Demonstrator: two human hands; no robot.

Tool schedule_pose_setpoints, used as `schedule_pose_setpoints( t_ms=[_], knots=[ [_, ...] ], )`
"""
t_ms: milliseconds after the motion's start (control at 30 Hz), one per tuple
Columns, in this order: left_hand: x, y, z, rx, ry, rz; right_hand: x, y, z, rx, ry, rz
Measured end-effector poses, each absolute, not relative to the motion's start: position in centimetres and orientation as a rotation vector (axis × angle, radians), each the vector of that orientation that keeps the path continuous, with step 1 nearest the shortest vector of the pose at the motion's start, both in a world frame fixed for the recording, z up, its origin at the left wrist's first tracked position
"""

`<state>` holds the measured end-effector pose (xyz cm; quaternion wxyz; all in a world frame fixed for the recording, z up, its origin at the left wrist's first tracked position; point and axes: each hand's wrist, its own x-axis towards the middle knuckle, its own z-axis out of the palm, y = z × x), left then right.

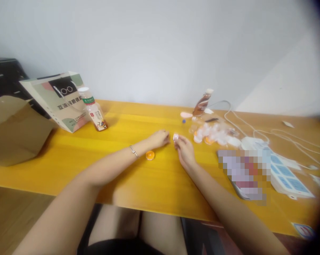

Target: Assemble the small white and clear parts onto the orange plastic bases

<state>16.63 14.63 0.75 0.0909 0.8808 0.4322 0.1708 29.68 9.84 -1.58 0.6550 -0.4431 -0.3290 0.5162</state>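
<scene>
My right hand pinches a small white piece with a pinkish pattern between thumb and fingers, just above the table. Facing it, a short gap away, my left hand has its fingers curled together; whatever they hold, if anything, is too small to make out. A bracelet circles the left wrist. Below the left hand, near the wrist, a small round orange tub with a white rim rests on the yellow wooden table.
At the left stand a brown paper bag, a printed gift bag and a drink bottle. Several small clear tubs cluster at the right, before a brown-drink bottle. A phone, power strip and white cables lie further right.
</scene>
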Motion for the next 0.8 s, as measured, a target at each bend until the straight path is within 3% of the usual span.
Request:
schedule_pose_setpoints(
  t_ms=[200,400,500,800],
  knots=[
    [13.9,13.8,0.9,2.604,1.295,0.552,29.2,9.4,-1.4,-0.994,-0.774,1.256],
    [9.5,11.2,0.9,2.033,1.002,1.008,28.5,8.6,-1.4,-1.003,-0.898,1.425],
    [9.4,10.2,0.6,1.9,0.879,1.076,28.3,8.2,-1.3,-1.007,-0.96,1.528],
    [10.0,10.1,1.0,2.337,0.825,1.025,28.2,8.0,-1.5,-0.979,-1.149,1.57]
  ],
)
